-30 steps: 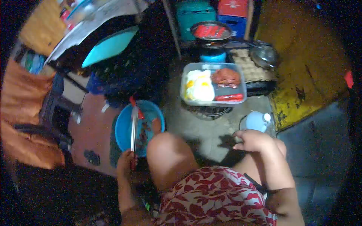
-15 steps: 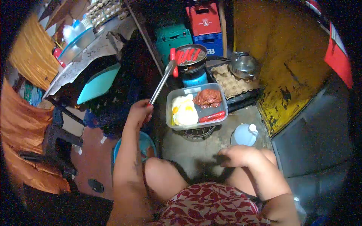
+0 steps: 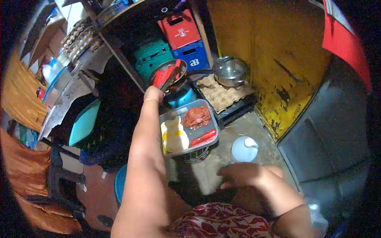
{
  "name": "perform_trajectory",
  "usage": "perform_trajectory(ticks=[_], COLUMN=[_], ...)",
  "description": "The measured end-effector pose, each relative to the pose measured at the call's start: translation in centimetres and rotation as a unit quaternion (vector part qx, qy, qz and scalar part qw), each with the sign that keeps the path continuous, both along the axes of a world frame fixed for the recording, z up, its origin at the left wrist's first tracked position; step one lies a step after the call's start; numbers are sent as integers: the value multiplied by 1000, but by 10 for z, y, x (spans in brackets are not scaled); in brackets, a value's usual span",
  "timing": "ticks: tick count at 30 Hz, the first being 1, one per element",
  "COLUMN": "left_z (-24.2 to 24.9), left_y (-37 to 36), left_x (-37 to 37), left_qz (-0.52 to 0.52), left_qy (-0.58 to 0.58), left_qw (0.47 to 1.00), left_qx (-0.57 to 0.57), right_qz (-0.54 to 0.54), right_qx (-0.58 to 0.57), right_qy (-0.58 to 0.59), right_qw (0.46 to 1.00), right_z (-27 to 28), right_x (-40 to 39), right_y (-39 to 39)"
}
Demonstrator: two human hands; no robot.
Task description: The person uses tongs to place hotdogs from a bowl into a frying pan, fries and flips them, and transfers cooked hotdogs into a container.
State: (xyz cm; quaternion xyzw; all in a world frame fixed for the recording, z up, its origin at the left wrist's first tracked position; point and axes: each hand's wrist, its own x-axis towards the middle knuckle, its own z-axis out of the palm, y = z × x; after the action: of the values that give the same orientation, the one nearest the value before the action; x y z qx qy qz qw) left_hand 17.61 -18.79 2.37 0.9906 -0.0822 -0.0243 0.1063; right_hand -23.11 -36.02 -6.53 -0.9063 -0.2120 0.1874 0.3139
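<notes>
My left hand (image 3: 154, 94) is stretched forward, closed around metal tongs (image 3: 171, 78) that reach over the frying pan (image 3: 184, 74). Red sausages (image 3: 160, 77) lie in the pan, partly covered by the tongs. Below it, a clear plastic container (image 3: 216, 137) holds fried eggs (image 3: 174, 137), a mound of reddish-brown meat (image 3: 197, 117) and more red sausages (image 3: 203, 138). My right hand (image 3: 241, 174), somewhat blurred, hangs over my right knee with thumb and fingers apart and nothing in it. A jug (image 3: 243, 150) of bluish liquid stands just beyond it.
The pan sits above a blue burner (image 3: 184, 98), its handle pointing right. A shiny metal pot (image 3: 229, 72) rests by a brown cardboard sheet (image 3: 222, 93). Red (image 3: 180, 33), blue (image 3: 194, 55) and green (image 3: 152, 57) crates are behind. A yellow panel (image 3: 274, 59) stands right.
My left hand has moved forward to the pan with the tongs. The sausage that hung in the tongs beside the pan is now over it. The view has shifted; my right hand stays near the knee.
</notes>
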Motion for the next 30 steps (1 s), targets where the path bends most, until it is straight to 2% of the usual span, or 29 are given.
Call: perform_trajectory(ticks=[1,3,5,9,12,14,16,17,18,19,20,21,22,23,24,25,26,27,28,29,30], left_z=[0,-3,-4,-6,-15,-19,-24,-27,-22,-20,-28,-32,-35,-39,-50,-61,-69,-72,-57,-42,-24], left_y=[-9,-20,-26,-32,-19,1,27,39,49,59,71,85,98,111,132,145,157,166,164,159,148], left_x=[5,10,13,-5,-7,-16,-28,-35,-49,-62,-68,-74,-80,-81,-68,-58,-48,-43,-54,-64,-75], left_qz=[27,11,-15,14,15,19,-32,-25,19,60,73,78,98,117,91,93,52,11,-22,-18,3], left_qy=[-21,-25,-42,-28,-65,-78,-121,-122,-14,93,103,100,92,85,83,78,-19,-115,-188,-189,-177], left_qw=[998,998,996,999,998,997,978,978,946,876,825,823,821,819,846,844,913,955,969,969,977], left_qx=[45,59,77,27,13,1,-165,-167,-324,-470,-551,-554,-555,-555,-519,-522,-404,-272,-159,-158,-118], right_qz=[-1,0,8,18,10,-13,-7,-7,-1,14,29,35,-13,-36,-58,-86,-98,-109,-56,-2,0], right_qx=[-12,-21,-24,-36,-50,21,-4,-28,-31,-27,-23,-26,88,142,196,137,107,76,77,79,80], right_qy=[20,42,4,45,75,-18,12,41,40,63,87,87,140,166,191,235,256,276,168,59,60], right_qw=[1000,999,1000,998,996,1000,1000,999,999,998,995,995,986,975,960,958,956,952,981,995,995], right_z=[10,9,0,23,24,7,11,14,13,7,0,-19,-45,-50,-55,-51,-47,-44,-39,-35,-30], right_x=[1,1,3,11,11,7,12,14,16,19,24,25,24,23,22,23,22,21,14,10,9], right_y=[0,-3,-6,-8,-6,-6,-2,1,4,5,7,5,2,6,9,15,19,24,26,29,33])
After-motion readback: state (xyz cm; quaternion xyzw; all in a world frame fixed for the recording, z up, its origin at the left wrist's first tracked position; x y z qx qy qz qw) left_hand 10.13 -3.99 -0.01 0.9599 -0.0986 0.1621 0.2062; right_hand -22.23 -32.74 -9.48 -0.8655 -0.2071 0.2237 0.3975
